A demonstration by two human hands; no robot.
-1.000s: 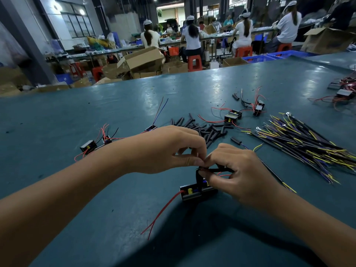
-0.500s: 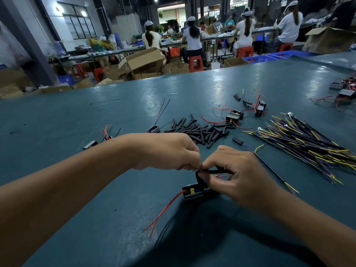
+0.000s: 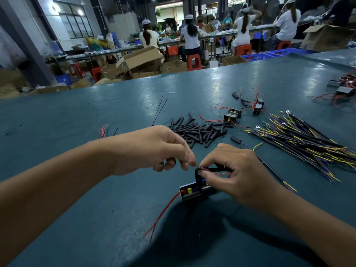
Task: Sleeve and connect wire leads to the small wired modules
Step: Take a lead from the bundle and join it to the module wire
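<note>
Fingertips (image 3: 192, 162) of both our hands pinch one module's (image 3: 189, 192) lead joint; loose sleeves (image 3: 194, 130) and wire bundle (image 3: 300, 135) remain.

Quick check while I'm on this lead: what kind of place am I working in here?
Most likely a factory assembly floor for small electrical parts. The teal worktable carries a pile of short black sleeving tubes and a bundle of yellow-and-purple wire leads, and capped workers on red plastic stools sit along a bench behind.

Wire joint (image 3: 197, 167) too small; right hand (image 3: 238, 170) hides module (image 3: 192, 191) end.
</note>
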